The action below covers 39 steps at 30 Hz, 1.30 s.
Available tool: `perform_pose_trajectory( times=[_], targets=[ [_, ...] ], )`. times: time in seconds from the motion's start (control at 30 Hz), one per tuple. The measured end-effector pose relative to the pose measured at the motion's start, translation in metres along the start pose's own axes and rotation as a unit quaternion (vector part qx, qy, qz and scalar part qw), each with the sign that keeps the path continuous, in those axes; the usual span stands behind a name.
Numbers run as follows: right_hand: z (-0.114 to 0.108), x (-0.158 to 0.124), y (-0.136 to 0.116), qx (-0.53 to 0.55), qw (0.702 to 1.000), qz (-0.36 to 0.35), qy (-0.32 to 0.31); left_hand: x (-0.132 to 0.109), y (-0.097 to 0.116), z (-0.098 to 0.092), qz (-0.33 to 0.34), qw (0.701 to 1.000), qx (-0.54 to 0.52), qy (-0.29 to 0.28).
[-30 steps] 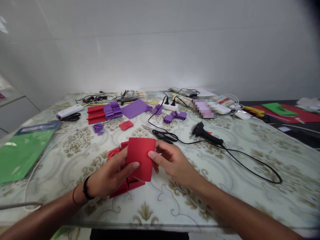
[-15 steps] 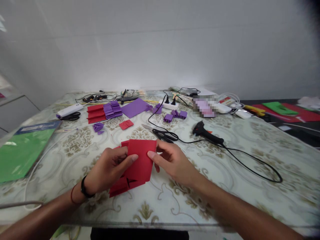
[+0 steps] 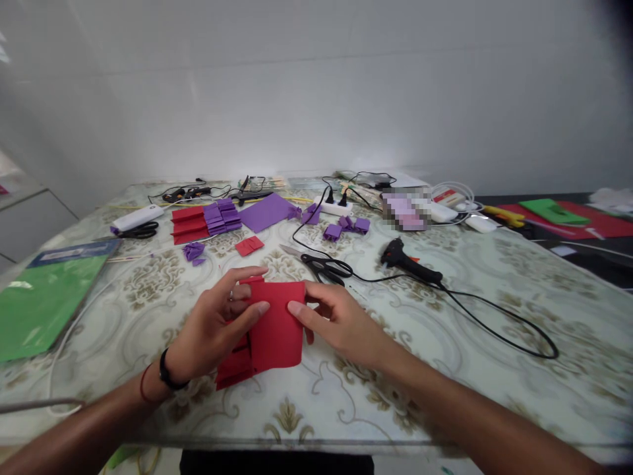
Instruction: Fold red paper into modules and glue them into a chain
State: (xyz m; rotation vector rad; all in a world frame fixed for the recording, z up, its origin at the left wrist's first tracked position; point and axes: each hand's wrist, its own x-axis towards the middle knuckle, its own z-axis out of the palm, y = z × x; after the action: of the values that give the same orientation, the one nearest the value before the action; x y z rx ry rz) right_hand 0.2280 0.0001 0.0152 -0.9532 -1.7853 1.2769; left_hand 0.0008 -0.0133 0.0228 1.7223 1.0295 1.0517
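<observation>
A red paper sheet [image 3: 277,333] is held up over the table between both hands. My right hand [image 3: 343,320] pinches its right edge, thumb in front and fingers behind. At the left edge, the thumb of my left hand [image 3: 215,323] presses on the front; its index finger is stretched out and the other fingers curl partly behind the paper. Folded red paper pieces [image 3: 235,369] lie on the table under and behind my left hand, partly hidden. Just beyond the hands are black-handled scissors [image 3: 326,267] and a small red folded paper [image 3: 249,245].
To the right lies a black glue gun [image 3: 413,262] with a looping cord. Behind are a white power strip [image 3: 334,207], a purple sheet [image 3: 267,212], pleated purple strips [image 3: 222,216] and purple folded pieces [image 3: 333,232]. A green paper pack [image 3: 49,303] sits at left.
The red sheet has turned a little, and its lower edge now looks curved. My left index finger has straightened out, while my right hand has barely shifted.
</observation>
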Motion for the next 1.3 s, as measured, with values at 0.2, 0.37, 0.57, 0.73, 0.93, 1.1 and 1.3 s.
perform_pose_trajectory(
  times=[0.2,0.37,0.57,0.73,0.93,1.1,1.3],
  targets=[
    [-0.0001,0.0003,-0.0016,-0.019,1.0,0.0,-0.001,-0.0013,-0.0019,-0.0002,0.013,1.0,0.016,0.014],
    [0.0,0.001,-0.0019,-0.031,0.999,-0.005,0.009,-0.0003,-0.0005,0.0004,0.008,1.0,0.007,0.021],
    [-0.0014,0.0013,0.0016,-0.009,0.999,-0.019,0.026,-0.0018,0.0006,0.0014,0.02,0.999,0.023,0.014],
    [-0.0024,0.0016,0.0033,-0.037,0.998,-0.03,0.044,-0.0019,-0.0004,0.0016,0.036,0.998,0.055,0.018],
    [-0.0027,0.0021,0.0046,-0.04,0.998,-0.036,0.046,-0.0018,-0.0031,0.0004,0.052,0.994,0.094,0.023],
    [-0.0028,0.0014,0.0056,-0.04,0.997,-0.034,0.049,-0.0014,-0.0026,-0.0013,0.07,0.989,0.13,0.018],
    [-0.0021,0.0004,0.0065,-0.007,0.997,-0.033,0.068,-0.0017,-0.002,-0.0022,0.078,0.986,0.144,0.009]
  ],
)
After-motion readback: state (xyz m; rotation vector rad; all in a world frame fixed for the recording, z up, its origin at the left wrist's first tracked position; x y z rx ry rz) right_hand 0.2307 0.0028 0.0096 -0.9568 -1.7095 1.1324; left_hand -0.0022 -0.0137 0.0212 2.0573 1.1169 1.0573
